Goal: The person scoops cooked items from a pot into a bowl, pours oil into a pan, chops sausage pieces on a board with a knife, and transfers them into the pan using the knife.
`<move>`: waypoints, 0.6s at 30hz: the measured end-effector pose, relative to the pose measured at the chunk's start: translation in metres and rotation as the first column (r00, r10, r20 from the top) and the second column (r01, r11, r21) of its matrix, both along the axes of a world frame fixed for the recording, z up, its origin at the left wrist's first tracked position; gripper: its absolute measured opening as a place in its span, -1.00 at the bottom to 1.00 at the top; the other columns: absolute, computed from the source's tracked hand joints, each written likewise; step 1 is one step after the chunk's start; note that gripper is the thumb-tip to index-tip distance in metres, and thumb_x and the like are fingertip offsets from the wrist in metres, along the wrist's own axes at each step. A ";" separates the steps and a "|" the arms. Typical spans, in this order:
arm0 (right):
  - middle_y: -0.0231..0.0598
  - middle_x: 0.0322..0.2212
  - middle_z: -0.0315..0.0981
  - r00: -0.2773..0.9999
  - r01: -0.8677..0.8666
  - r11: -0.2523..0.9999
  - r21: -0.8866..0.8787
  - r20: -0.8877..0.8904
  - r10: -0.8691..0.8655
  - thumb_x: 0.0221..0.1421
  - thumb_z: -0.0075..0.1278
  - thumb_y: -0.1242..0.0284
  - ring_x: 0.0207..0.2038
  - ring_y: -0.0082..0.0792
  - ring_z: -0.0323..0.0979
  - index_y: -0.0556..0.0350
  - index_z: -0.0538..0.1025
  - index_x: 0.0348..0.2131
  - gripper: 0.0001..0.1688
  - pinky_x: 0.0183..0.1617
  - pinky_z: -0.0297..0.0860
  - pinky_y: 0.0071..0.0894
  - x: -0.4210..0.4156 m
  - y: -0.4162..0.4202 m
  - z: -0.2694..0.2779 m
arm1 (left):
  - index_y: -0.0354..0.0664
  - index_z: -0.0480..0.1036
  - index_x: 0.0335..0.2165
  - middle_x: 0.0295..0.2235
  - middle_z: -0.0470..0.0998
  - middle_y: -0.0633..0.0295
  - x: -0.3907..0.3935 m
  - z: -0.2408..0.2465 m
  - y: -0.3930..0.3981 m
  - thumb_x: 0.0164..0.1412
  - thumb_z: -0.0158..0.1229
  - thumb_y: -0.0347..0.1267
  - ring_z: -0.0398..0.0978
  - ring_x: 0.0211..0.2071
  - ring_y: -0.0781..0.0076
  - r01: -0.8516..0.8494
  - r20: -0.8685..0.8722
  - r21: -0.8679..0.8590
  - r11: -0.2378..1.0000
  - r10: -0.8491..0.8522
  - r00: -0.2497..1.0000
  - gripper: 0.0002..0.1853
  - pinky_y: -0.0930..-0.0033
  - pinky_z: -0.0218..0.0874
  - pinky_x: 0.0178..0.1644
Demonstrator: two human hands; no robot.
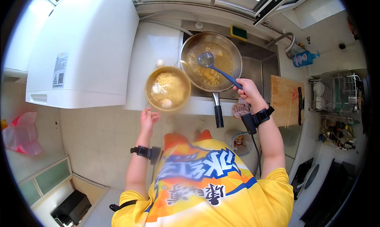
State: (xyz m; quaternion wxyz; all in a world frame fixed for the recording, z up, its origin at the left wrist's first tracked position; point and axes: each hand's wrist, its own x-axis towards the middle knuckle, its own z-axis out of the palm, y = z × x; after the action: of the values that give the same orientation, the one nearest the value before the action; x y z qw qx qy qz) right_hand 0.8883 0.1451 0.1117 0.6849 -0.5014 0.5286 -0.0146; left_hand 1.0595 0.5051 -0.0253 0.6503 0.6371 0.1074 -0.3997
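Note:
My right hand (pixel 248 90) grips the handle of a dark blue ladle (pixel 224 74). Its bowl, with some liquid in it, is over a steel frying pan (pixel 241 59) holding cloudy broth and yellowish bits. The pan rests over the sink, its black handle towards me. To its left is a golden pot (pixel 147 91) with noodles (pixel 166 78), a white clump (pixel 159 88) and a pale egg-like round (pixel 166 103) in liquid. At the pot's near-left side, my left hand (pixel 149 117) has its fingers at the thin wire handle (pixel 146 105).
An egg (pixel 160 62) lies behind the pot, beside a large white appliance (pixel 80 54). A sponge (pixel 238 33) sits on the rim of the steel sink (pixel 251 72). To the right are a cutting board (pixel 279 99), chopsticks, a knife, a soap bottle (pixel 304 59) and a dish rack (pixel 335 90).

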 end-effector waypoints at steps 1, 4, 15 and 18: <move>-0.31 -0.67 0.30 1.000 -0.010 1.000 -0.006 0.006 0.010 0.04 -0.22 0.38 -0.80 -0.71 0.01 0.21 0.36 -0.45 -0.77 -0.82 -0.11 -0.74 -0.004 -0.001 0.003 | -0.13 0.11 -0.17 -0.44 0.41 0.18 0.000 0.001 -0.001 0.21 -0.31 -0.33 0.44 -0.44 0.43 0.006 0.004 -0.004 1.000 -0.006 1.000 -0.77 0.51 0.23 -0.37; -0.30 -0.67 0.30 0.999 -0.044 0.998 -0.035 -0.004 0.044 0.03 -0.22 0.40 -0.80 -0.71 0.01 0.21 0.37 -0.45 -0.78 -0.83 -0.12 -0.73 -0.010 -0.001 0.024 | -0.14 0.11 -0.17 -0.43 0.41 0.17 -0.001 0.003 -0.003 0.20 -0.30 -0.33 0.45 -0.42 0.43 0.013 0.016 -0.009 1.000 -0.013 1.000 -0.77 0.51 0.23 -0.36; -0.29 -0.67 0.34 0.974 -0.228 0.973 -0.023 -0.004 0.228 0.01 -0.19 0.43 -0.86 -0.71 -0.01 0.20 0.38 -0.44 -0.82 -0.86 -0.14 -0.73 -0.010 0.024 0.098 | -0.14 0.10 -0.17 -0.43 0.41 0.17 0.001 0.000 -0.003 0.20 -0.29 -0.34 0.45 -0.43 0.45 0.035 0.027 -0.030 0.999 -0.034 0.999 -0.78 0.51 0.23 -0.37; -0.29 -0.67 0.35 0.968 -0.250 0.968 0.002 0.025 0.249 0.03 -0.21 0.44 -0.86 -0.74 -0.01 0.23 0.39 -0.39 -0.79 -0.87 -0.14 -0.77 -0.005 0.041 0.094 | -0.12 0.11 -0.18 -0.44 0.41 0.20 0.001 -0.006 -0.001 0.19 -0.26 -0.33 0.45 -0.46 0.46 0.018 0.016 -0.056 0.998 -0.017 1.000 -0.78 0.52 0.22 -0.38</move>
State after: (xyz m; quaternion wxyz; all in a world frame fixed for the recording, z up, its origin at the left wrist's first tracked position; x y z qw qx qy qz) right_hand 0.8832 0.1857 0.2056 0.6890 -0.5617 0.4531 0.0671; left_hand 1.0601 0.5036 -0.0310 0.6652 0.6226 0.0852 -0.4033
